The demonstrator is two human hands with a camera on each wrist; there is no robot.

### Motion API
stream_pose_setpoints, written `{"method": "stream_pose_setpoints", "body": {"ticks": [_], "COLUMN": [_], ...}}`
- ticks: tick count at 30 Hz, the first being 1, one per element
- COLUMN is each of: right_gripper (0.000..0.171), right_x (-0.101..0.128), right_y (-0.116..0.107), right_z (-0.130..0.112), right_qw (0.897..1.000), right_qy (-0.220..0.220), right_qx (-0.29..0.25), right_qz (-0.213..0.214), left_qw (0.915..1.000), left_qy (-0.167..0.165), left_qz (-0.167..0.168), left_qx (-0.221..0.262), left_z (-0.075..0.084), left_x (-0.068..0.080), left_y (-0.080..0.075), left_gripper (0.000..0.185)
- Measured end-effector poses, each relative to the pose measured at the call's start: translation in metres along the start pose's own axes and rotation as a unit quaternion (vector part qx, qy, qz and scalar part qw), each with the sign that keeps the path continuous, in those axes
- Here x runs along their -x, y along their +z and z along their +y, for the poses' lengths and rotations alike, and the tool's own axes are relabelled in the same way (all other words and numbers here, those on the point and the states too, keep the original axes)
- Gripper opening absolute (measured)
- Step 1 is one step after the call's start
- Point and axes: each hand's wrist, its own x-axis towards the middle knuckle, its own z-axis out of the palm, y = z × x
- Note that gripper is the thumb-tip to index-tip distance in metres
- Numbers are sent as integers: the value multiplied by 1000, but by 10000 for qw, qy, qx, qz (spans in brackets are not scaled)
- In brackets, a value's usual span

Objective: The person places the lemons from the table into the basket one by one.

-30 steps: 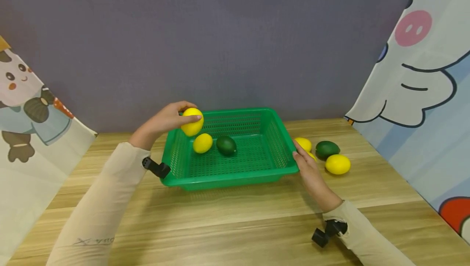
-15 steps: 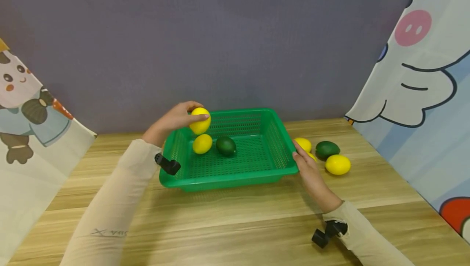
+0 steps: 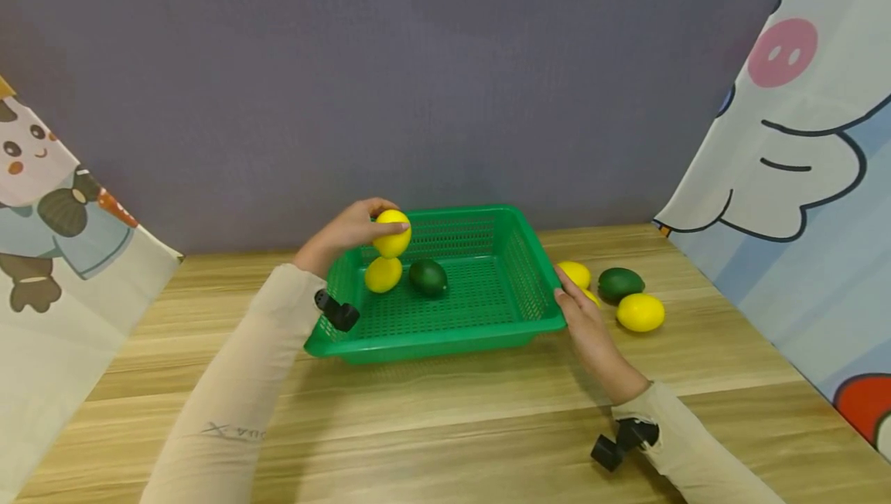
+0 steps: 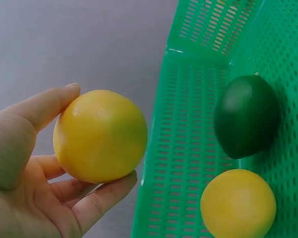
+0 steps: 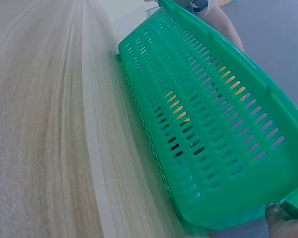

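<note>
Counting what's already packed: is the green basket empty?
No. The green basket holds a yellow lemon and a dark green lime.

Green slotted basket [image 3: 536, 287], yellow lemon [image 3: 392, 233], dark green lime [image 3: 428, 276], purple wall [image 3: 418, 63].

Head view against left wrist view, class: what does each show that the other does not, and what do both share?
Only the head view shows the right hand touching the green basket's right rim, three lemons and a green fruit on the wooden table beside it, and the patterned cloths. Only the left wrist view shows the fingers curled under the held lemon. Both show the left hand, its lemon, the basket, and the second lemon and dark green fruit inside.
</note>
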Motion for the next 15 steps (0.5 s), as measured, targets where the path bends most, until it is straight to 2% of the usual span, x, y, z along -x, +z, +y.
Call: {"method": "stream_pose_setpoints", "body": {"ticks": [15], "right_gripper": [55], "right_x": [0], "right_y": [-1], "right_z": [2], "right_qw": [10000], "right_qy": [-49], "right_qx": [-13], "right_qz": [-26], "left_qw": [9992], "left_qy": [-380], "left_qz": [-91], "left_qx": [88], "left_z": [-6], "left_x": [-14], "left_y": [16], "left_gripper": [56]}}
